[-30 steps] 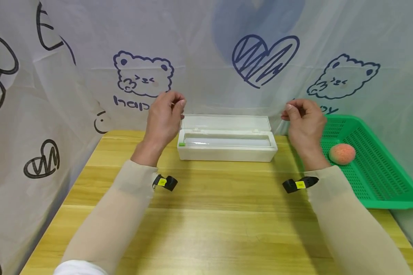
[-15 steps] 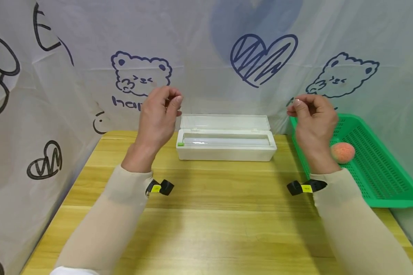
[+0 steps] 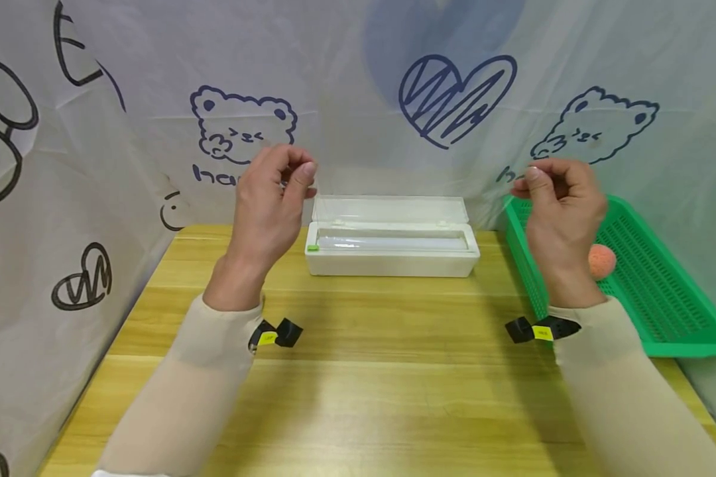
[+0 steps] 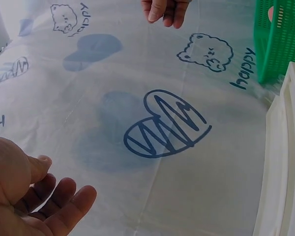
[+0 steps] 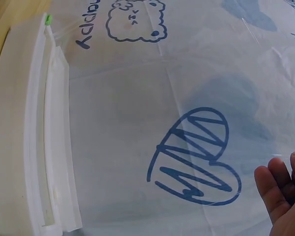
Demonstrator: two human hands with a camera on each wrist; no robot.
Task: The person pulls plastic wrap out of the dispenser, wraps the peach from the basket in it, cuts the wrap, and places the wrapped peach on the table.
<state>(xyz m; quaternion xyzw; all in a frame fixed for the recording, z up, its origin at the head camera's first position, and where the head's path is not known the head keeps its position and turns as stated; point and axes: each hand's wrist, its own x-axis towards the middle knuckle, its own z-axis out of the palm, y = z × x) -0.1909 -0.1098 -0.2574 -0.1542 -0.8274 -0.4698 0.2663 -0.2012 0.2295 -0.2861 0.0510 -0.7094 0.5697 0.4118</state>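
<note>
A long white cling film dispenser (image 3: 394,265) lies at the back of the table, its clear lid (image 3: 390,209) raised and a pale roll (image 3: 388,242) inside. Thin, see-through cling film (image 4: 274,91) shows as faint glints and creases near the dispenser. Above the box's left end, my left hand (image 3: 268,202) pinches the film between thumb and fingers. My right hand (image 3: 563,215) pinches it on the other side, level with the left and in front of the green basket. Most of the film is too clear to trace. Both hands are raised off the table.
A green plastic basket (image 3: 680,265) stands at the right, with a pinkish-orange peach (image 3: 601,262) in it, partly behind my right wrist. A small green slider (image 3: 313,248) sits on the dispenser's left end. Behind the wooden table (image 3: 394,384) hangs a white printed curtain (image 3: 358,99).
My hands have drawn farther apart: the right has moved rightward over the basket's edge, the left a little leftward. The dispenser and the basket stay in place.
</note>
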